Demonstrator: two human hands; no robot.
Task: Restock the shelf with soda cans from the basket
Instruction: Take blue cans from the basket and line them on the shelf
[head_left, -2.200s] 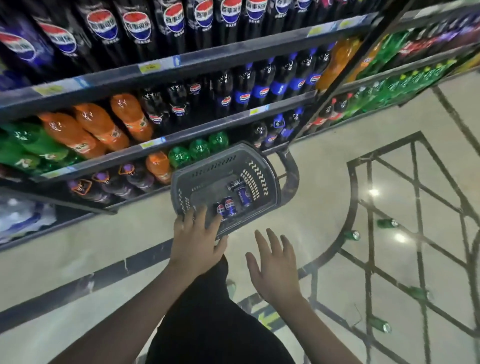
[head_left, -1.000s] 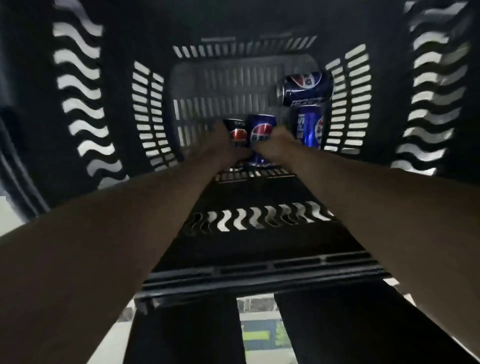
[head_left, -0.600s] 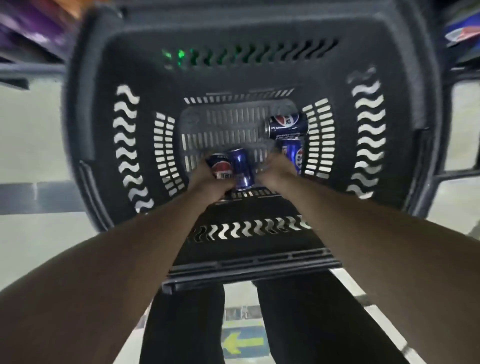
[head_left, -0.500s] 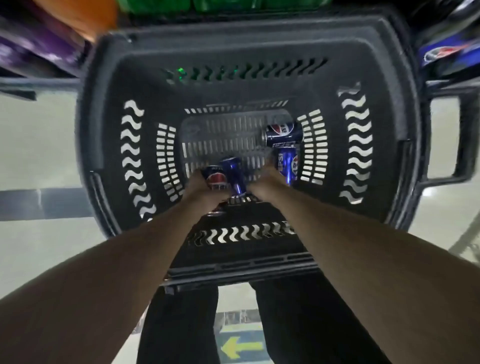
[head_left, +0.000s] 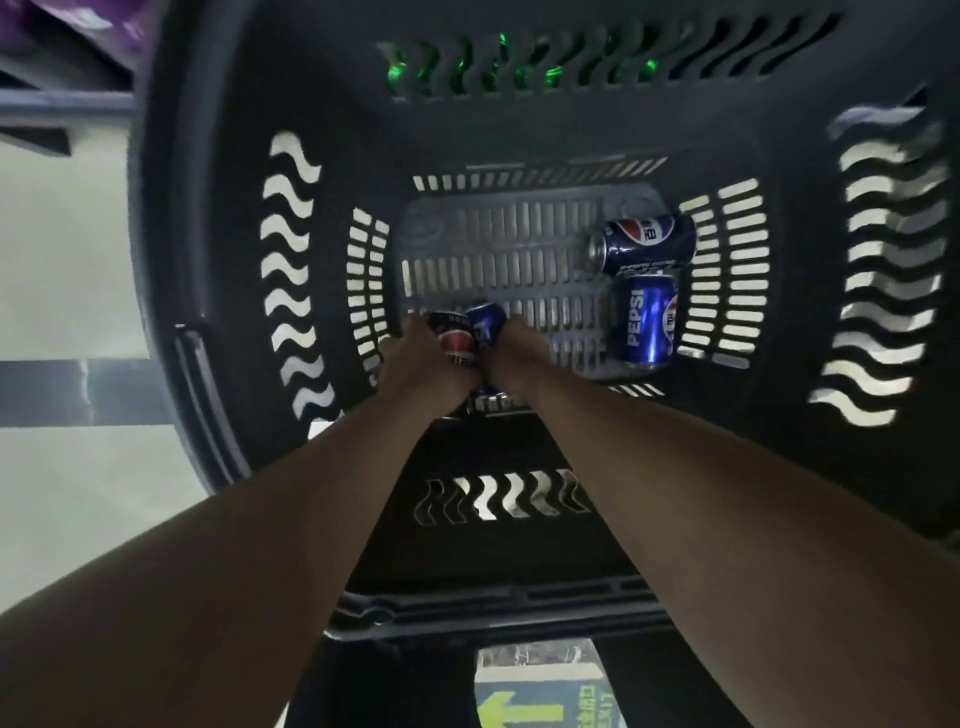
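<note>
Deep in the dark basket (head_left: 218, 270), our left hand (head_left: 415, 358) grips a dark can (head_left: 456, 340) and our right hand (head_left: 511, 358) grips a blue can (head_left: 485, 323), the two cans touching near the front edge of the slotted floor. Bare floor lies open behind them; two more cans (head_left: 644, 244) lie just beside the right wall, one behind the other. Since half a second ago the basket fills more of our view, and both hands keep their hold.

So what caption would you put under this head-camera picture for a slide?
Left hand and right hand each grip a cola can inside the dark basket; two more cans lie on its floor.
</note>
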